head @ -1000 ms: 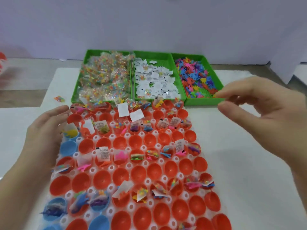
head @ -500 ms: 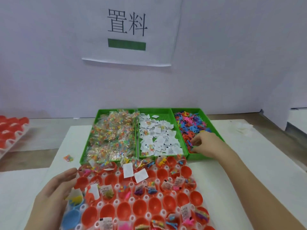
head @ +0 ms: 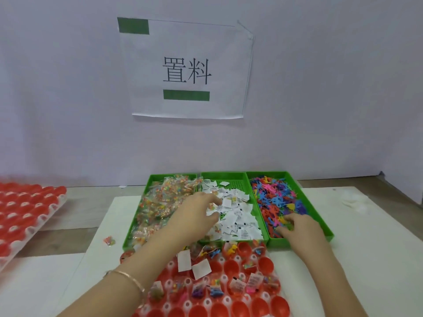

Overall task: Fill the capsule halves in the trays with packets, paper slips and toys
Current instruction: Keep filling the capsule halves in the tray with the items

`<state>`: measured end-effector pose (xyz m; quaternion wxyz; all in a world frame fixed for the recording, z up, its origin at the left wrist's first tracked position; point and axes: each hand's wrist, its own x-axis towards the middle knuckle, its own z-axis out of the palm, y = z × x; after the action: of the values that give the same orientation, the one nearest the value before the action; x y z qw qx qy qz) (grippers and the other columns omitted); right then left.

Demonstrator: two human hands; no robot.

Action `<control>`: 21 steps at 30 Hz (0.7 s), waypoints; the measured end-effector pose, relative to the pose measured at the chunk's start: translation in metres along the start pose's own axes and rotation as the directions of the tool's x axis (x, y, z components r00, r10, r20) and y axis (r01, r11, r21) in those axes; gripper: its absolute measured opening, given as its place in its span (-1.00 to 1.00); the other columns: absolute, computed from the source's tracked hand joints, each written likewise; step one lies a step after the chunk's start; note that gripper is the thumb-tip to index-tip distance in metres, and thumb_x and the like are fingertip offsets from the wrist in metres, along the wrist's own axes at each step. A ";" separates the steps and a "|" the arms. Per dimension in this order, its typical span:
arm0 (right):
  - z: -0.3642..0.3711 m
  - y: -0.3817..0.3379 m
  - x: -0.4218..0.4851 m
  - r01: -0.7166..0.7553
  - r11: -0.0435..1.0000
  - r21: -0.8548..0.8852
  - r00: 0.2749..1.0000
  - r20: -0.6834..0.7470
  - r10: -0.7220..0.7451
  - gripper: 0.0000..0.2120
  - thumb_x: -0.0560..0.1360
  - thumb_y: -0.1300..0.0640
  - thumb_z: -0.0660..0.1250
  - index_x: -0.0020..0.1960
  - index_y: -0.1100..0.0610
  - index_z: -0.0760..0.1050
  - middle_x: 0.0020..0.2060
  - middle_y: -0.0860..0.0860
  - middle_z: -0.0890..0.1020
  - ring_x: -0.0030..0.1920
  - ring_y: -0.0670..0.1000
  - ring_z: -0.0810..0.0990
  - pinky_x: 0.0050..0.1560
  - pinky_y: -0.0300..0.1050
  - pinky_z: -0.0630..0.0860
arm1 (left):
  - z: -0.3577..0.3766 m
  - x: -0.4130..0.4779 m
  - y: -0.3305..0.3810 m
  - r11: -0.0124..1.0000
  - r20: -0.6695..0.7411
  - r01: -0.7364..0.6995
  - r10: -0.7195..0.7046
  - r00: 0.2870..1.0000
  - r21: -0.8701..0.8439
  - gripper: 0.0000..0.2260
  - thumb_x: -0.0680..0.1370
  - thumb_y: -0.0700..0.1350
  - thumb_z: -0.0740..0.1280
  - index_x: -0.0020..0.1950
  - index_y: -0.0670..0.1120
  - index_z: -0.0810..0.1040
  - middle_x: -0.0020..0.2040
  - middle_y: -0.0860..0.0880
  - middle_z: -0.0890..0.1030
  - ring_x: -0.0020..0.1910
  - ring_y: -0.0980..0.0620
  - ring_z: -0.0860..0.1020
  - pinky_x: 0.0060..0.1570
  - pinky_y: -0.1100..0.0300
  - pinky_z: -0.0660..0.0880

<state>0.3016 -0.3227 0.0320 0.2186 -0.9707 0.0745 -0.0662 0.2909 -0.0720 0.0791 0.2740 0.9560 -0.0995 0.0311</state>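
Note:
Three green bins stand side by side behind the tray: clear packets (head: 164, 202) on the left, white paper slips (head: 240, 221) in the middle, coloured plastic toys (head: 274, 200) on the right. My left hand (head: 194, 216) reaches into the middle bin and pinches slips between thumb and fingers. My right hand (head: 297, 227) is in the toy bin, its fingers curled into the pile. In front lies the tray of red capsule halves (head: 265, 264); several hold packets, slips and toys, others are bare. Two loose slips (head: 201, 268) lie on its far rows.
A second tray of red capsule halves (head: 25, 209) sits at the left edge. One stray packet (head: 109, 240) lies on the white mat (head: 366, 236) left of the bins. A paper sign (head: 187, 69) hangs on the wall behind.
My left hand left the tray's left edge and moved forward into the slip bin. My right hand stays in the toy bin, a little nearer. The view has tilted up.

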 end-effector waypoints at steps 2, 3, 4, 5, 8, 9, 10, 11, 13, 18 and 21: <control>-0.002 -0.001 0.001 -0.014 0.994 -0.107 0.999 0.038 0.018 -0.74 0.53 0.02 0.37 0.09 0.18 0.61 0.01 0.11 0.65 0.01 0.09 0.60 -0.01 -0.09 0.46 | 0.015 0.021 0.012 0.993 0.061 0.003 -0.010 0.998 0.117 -0.68 0.58 0.05 0.29 0.31 0.00 0.52 0.28 -0.01 0.51 0.26 0.02 0.46 0.23 0.10 0.42; -0.003 -0.001 0.002 -0.010 0.991 -0.137 0.998 0.053 0.017 -0.77 0.54 0.03 0.35 0.02 0.18 0.63 -0.03 0.10 0.66 -0.02 0.08 0.60 -0.06 -0.11 0.45 | 0.022 0.030 0.016 0.981 0.082 0.011 -0.027 0.996 0.195 -0.65 0.57 0.11 0.29 0.28 -0.02 0.54 0.24 -0.03 0.53 0.22 -0.02 0.48 0.20 0.06 0.45; -0.004 -0.001 0.002 -0.006 0.990 -0.142 0.998 0.055 0.014 -0.79 0.55 0.05 0.34 -0.03 0.19 0.63 -0.06 0.10 0.67 -0.04 0.07 0.60 -0.09 -0.12 0.45 | 0.028 0.036 0.019 0.958 0.099 0.020 -0.050 0.994 0.286 -0.63 0.55 0.16 0.29 0.24 -0.03 0.57 0.19 -0.05 0.54 0.18 -0.05 0.49 0.18 0.05 0.45; -0.004 -0.001 0.002 -0.004 0.991 -0.132 0.999 0.045 0.010 -0.80 0.55 0.07 0.33 -0.04 0.19 0.63 -0.08 0.09 0.67 -0.04 0.07 0.61 -0.09 -0.12 0.46 | 0.034 0.041 0.021 0.929 0.118 0.029 -0.078 0.990 0.370 -0.61 0.53 0.21 0.29 0.17 -0.03 0.60 0.15 -0.05 0.54 0.15 -0.07 0.49 0.17 0.04 0.44; -0.006 0.000 0.003 0.010 0.998 -0.054 0.999 -0.047 -0.012 -0.82 0.57 0.10 0.31 0.03 0.15 0.63 -0.03 0.06 0.67 -0.01 0.05 0.60 -0.07 -0.13 0.45 | 0.048 0.047 0.022 0.901 0.138 0.061 -0.132 0.982 0.429 -0.67 0.50 0.22 0.34 0.02 -0.01 0.62 0.07 -0.02 0.58 0.12 -0.07 0.51 0.20 0.02 0.38; -0.006 0.001 0.003 0.022 1.000 -0.019 0.997 -0.069 -0.023 -0.81 0.57 0.09 0.31 0.08 0.14 0.63 0.00 0.06 0.65 0.02 0.05 0.59 -0.05 -0.13 0.44 | 0.050 0.047 0.021 0.921 0.129 0.074 -0.133 0.983 0.383 -0.73 0.50 0.19 0.36 -0.04 0.00 0.61 0.03 0.01 0.61 0.08 -0.05 0.53 0.19 0.03 0.39; -0.006 0.001 0.003 0.040 0.999 0.008 0.996 -0.081 -0.039 -0.80 0.58 0.08 0.30 0.11 0.13 0.63 0.03 0.07 0.64 0.05 0.06 0.57 -0.02 -0.12 0.44 | 0.051 0.047 0.020 0.941 0.121 0.086 -0.132 0.984 0.326 -0.80 0.51 0.13 0.37 -0.09 0.02 0.59 -0.04 0.04 0.63 0.03 -0.02 0.56 0.17 0.04 0.41; -0.006 0.002 0.004 0.063 0.998 0.032 0.994 -0.088 -0.060 -0.79 0.58 0.08 0.30 0.13 0.12 0.63 0.04 0.07 0.63 0.06 0.06 0.56 0.00 -0.12 0.44 | 0.050 0.046 0.019 0.958 0.118 0.099 -0.134 0.984 0.268 -0.85 0.52 0.08 0.37 -0.14 0.03 0.57 -0.10 0.06 0.63 -0.02 0.00 0.58 0.14 0.05 0.44; -0.007 0.002 0.004 0.109 0.988 0.111 0.989 -0.114 -0.096 -0.80 0.57 0.10 0.31 0.13 0.12 0.63 0.01 0.03 0.64 0.00 0.00 0.55 -0.02 -0.16 0.44 | 0.048 0.044 0.016 0.970 0.125 0.114 -0.143 0.982 0.215 -0.91 0.54 0.00 0.35 -0.12 0.02 0.52 -0.14 0.08 0.61 -0.04 0.01 0.59 0.05 0.10 0.49; -0.010 -0.005 -0.001 0.131 0.933 0.336 0.974 -0.218 -0.059 -0.83 0.53 0.18 0.35 0.10 0.14 0.64 -0.23 -0.13 0.58 -0.25 -0.30 0.48 -0.21 -0.46 0.34 | 0.043 0.044 0.018 0.929 0.167 0.122 -0.190 0.967 0.351 -0.77 0.55 -0.05 0.33 -0.24 -0.09 0.37 -0.31 -0.01 0.46 -0.27 -0.03 0.45 -0.20 0.16 0.42; -0.014 -0.008 -0.003 0.162 0.903 0.397 0.970 -0.233 -0.071 -0.80 0.53 0.22 0.33 0.12 0.12 0.63 -0.13 -0.06 0.58 -0.19 -0.29 0.48 -0.17 -0.48 0.32 | 0.043 0.044 0.023 0.928 0.162 0.145 -0.210 0.964 0.343 -0.72 0.56 -0.15 0.30 -0.32 -0.07 0.30 -0.35 0.00 0.42 -0.34 -0.01 0.40 -0.21 0.17 0.37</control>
<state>0.2970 -0.3209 0.0478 0.4053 -0.8924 0.0233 -0.1968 0.3297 -0.1214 0.0592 0.1017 0.9917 -0.0322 -0.0722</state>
